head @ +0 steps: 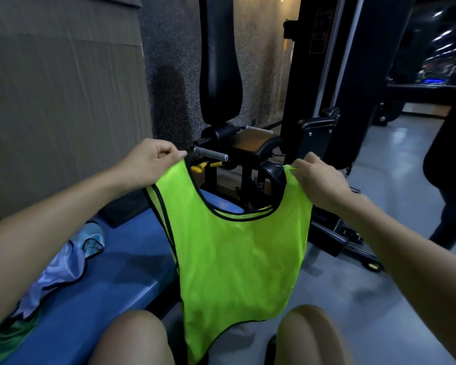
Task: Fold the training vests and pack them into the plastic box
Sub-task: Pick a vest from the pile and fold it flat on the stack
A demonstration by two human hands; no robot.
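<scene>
The left hand (153, 160) pinches the left shoulder strap of one neon green vest (237, 248) between the thumb and the curled fingers, and the right hand (317, 180) grips the other shoulder strap in the same way, so both hands hold the same vest and it is stretched between them. The vest hangs in the air in front of the person, with its black-trimmed neck opening at the top and its lower hem falling between the two bare knees (134, 338). It has a black border along all edges. To the left of the vest there is one blue padded bench (116, 280), and on it lies a loose heap of other vests: one pale blue vest (61, 270) with black trim is clear, and a darker green cloth (8, 338) shows at the lower left edge; I cannot tell how many pieces are in this heap. Behind the hands stands one black gym machine (221, 75) with a long upright pad and a grey handle (211, 153). At the right edge one person in dark clothes (450, 180) stands on the grey floor (379, 299).
</scene>
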